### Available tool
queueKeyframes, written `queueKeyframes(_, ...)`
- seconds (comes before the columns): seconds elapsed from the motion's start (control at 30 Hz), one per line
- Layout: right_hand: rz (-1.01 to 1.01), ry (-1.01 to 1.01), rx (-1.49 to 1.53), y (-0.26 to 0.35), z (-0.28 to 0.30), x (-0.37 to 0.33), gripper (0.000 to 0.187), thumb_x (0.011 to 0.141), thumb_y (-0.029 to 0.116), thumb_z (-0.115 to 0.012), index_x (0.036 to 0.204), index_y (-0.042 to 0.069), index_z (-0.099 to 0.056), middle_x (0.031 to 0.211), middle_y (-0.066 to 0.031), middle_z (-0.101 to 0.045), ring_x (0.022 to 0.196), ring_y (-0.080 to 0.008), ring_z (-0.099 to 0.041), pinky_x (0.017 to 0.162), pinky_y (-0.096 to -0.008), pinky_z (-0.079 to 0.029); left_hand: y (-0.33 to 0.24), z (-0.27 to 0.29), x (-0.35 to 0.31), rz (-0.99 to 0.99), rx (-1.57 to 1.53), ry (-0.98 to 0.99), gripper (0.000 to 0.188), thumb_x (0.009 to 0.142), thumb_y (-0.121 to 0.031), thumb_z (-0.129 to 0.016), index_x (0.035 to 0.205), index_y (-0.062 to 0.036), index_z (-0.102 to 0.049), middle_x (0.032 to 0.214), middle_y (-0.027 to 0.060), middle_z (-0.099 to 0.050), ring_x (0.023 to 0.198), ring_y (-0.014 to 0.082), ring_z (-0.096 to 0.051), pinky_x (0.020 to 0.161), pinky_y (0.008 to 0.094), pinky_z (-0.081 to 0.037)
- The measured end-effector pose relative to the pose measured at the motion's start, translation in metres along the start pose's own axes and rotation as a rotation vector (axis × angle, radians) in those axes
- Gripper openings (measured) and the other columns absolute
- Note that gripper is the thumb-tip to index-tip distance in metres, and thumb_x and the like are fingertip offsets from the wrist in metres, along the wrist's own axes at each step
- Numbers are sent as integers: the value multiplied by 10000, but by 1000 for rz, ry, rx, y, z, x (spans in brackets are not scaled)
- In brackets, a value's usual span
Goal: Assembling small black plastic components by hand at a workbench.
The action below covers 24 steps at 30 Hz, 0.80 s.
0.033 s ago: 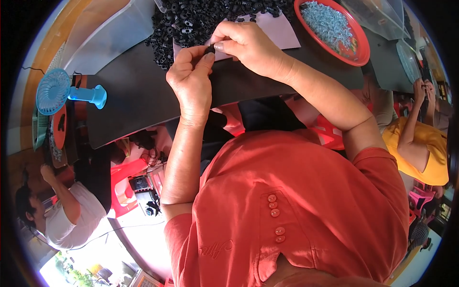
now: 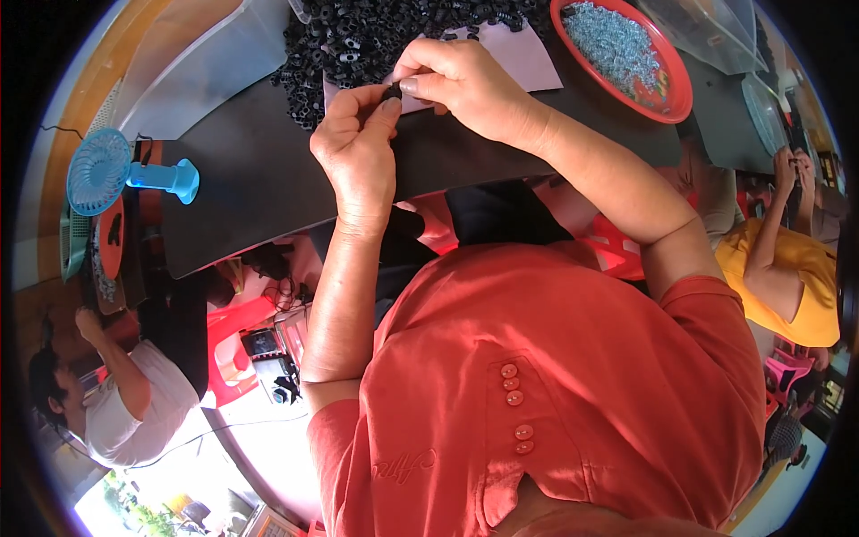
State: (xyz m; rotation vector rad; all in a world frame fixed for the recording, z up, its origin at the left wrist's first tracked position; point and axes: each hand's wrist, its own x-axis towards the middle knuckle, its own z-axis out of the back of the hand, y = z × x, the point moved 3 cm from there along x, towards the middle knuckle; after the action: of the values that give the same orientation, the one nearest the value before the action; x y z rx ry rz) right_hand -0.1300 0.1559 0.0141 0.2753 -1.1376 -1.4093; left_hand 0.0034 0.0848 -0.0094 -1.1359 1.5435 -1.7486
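Observation:
Between the fingertips of both hands is a small black plastic part, mostly covered by fingers. My left hand pinches it from the left, thumb against forefinger. From the right, my right hand pinches at the same part with thumb and forefinger; whether it grips a second tiny piece cannot be made out. Just beyond the hands, a heap of small black plastic parts spreads over the table, partly on a pale sheet. A red oval tray with many small clear bluish pieces stands to the right.
A blue small fan stands on the dark table at left, near a translucent bin. Another clear bin is at far right. One person in white sits left, another in yellow right.

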Motion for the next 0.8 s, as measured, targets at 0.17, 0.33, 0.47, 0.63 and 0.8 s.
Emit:
queueKeyframes(0.17, -225, 58, 129, 0, 1, 0, 130, 860, 118, -609, 862, -12, -623, 766, -172, -657, 688, -323, -638, 650, -382, -498, -2, -2, -2, 106, -97, 2, 103, 833, -6, -675, 927, 35, -672, 687, 17, -599, 517, 48, -467, 456, 183, -349)
queueKeyframes(0.33, 83, 87, -122, 1, 3, 2, 99, 892, 82, -578, 889, -17, -570, 728, -79, -613, 615, -146, -578, 566, -284, -465, 6, 1, -1, 12, 34, 25, 96, 822, 5, -671, 916, 27, -674, 700, 19, -611, 570, 58, -500, 512, 191, -387)
queueKeyframes(0.47, 178, 130, -176, -7, 5, 4, 93, 878, 74, -574, 879, -19, -581, 717, -83, -607, 639, -142, -579, 566, -283, -466, -6, -4, -4, -365, 355, 53, 105, 740, 47, -664, 838, 22, -635, 761, 122, -604, 678, 230, -591, 651, 320, -472)
queueKeyframes(0.63, -131, 199, 76, -4, 6, 3, 95, 868, 81, -560, 878, -3, -603, 700, -40, -603, 646, -106, -574, 549, -254, -463, -3, -3, -3, -292, 305, 29, 87, 748, 50, -664, 822, 23, -626, 745, 105, -598, 659, 207, -585, 634, 303, -469)
queueKeyframes(0.8, -75, 253, 20, -1, 15, 5, 101, 857, 103, -562, 846, 14, -608, 670, -23, -583, 597, -98, -551, 521, -245, -448, -7, -5, -6, -384, 396, 91, 98, 791, 35, -674, 888, 21, -664, 752, 15, -618, 685, 66, -526, 637, 214, -436)
